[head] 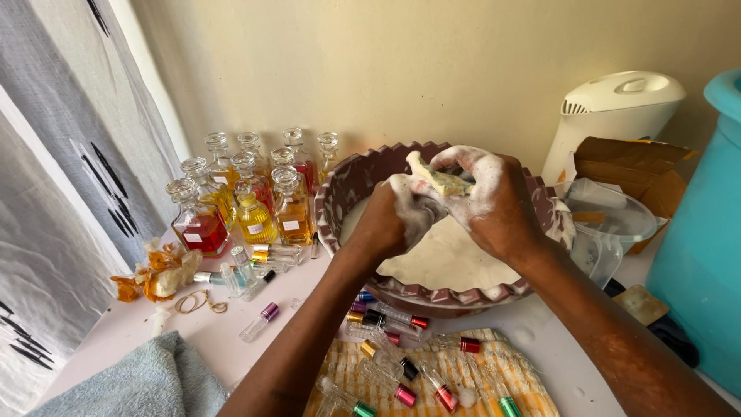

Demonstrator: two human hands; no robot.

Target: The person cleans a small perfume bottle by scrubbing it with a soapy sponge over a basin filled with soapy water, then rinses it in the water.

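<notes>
Sponge (pixel 441 181) clamped in sudsy right hand (pixel 494 202), left hand (pixel 390 220) fisted alongside over basin (pixel 340 193); slip risked splashing glass bottles (pixel 255 201) at 9 o'clock.

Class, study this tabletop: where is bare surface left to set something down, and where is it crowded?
Bare table lies between the blue towel, the gold rings and the left forearm; another patch lies right of the yellow cloth. Crowded: the glass bottles, the small vials, and around the soapy basin.
</notes>
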